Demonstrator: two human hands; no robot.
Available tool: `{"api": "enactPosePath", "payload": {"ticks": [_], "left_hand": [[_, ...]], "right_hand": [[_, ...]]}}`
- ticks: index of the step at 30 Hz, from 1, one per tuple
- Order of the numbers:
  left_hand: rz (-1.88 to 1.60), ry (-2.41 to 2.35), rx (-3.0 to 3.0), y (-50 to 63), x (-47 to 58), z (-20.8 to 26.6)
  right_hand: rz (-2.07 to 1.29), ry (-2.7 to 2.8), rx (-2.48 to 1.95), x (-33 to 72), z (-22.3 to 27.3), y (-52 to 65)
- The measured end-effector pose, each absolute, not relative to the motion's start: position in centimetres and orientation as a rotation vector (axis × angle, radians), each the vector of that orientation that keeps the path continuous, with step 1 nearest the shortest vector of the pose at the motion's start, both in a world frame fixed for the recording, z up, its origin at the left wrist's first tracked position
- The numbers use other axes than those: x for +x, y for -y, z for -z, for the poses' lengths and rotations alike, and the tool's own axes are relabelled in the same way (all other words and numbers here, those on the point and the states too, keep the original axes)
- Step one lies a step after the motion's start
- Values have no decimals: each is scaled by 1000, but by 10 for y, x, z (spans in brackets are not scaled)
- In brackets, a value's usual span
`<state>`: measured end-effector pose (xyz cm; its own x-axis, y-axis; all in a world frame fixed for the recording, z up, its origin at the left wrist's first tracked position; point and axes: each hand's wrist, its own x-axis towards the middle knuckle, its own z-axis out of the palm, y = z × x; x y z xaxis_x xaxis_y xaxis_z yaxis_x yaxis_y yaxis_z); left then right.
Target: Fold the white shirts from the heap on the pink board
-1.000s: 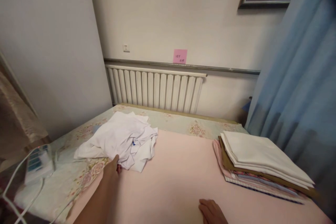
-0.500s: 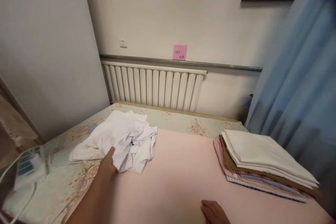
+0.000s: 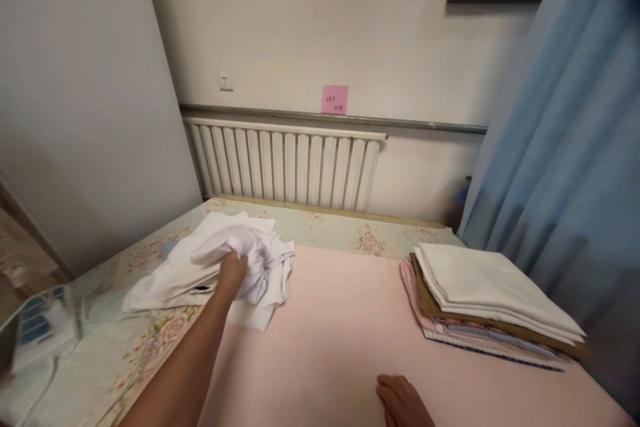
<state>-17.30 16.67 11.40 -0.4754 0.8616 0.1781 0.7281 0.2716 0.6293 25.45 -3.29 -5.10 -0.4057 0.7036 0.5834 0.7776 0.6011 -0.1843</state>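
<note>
A crumpled heap of white clothes [image 3: 175, 278] lies at the left on the bed or table. My left hand [image 3: 233, 271] is closed on a white garment [image 3: 257, 257] at the top of this heap, bunching and lifting part of it. The garment's exact kind is hidden by its folds. My right hand [image 3: 403, 400] rests at the bottom centre on the smooth pink sheet [image 3: 320, 327]. Its fingers lie fairly flat, close together, and hold nothing.
A stack of folded cloths [image 3: 493, 287], white on top, stands at the right. A floral cover [image 3: 165, 333] shows beyond the pink sheet. A power strip [image 3: 47, 327] with cables lies at the far left. A radiator [image 3: 290, 163] and a blue curtain [image 3: 545, 167] border the surface.
My left hand has moved forward and right, from the heap's near edge onto its top, and has gripped and raised a garment. My right hand has stayed nearly still.
</note>
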Motion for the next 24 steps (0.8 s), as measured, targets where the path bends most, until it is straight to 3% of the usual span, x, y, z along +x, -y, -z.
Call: {"api": "enactPosePath", "payload": {"ticks": [7, 12, 17, 20, 24], "left_hand": [[-762, -2233, 1766, -146, -109, -107], [-794, -2248, 1773, -151, -101, -120], [-807, -1971, 2001, -141, -66, -130], [-725, -1742, 2142, -100, -21, -108], [-272, -1247, 2460, -26, 34, -51]], "right_hand": [[165, 2150, -1172, 253, 52, 34], [163, 2156, -1162, 255, 55, 33], [153, 2162, -1195, 258, 63, 32], [199, 2002, -1311, 260, 69, 28], [115, 1834, -1479, 260, 68, 26]]}}
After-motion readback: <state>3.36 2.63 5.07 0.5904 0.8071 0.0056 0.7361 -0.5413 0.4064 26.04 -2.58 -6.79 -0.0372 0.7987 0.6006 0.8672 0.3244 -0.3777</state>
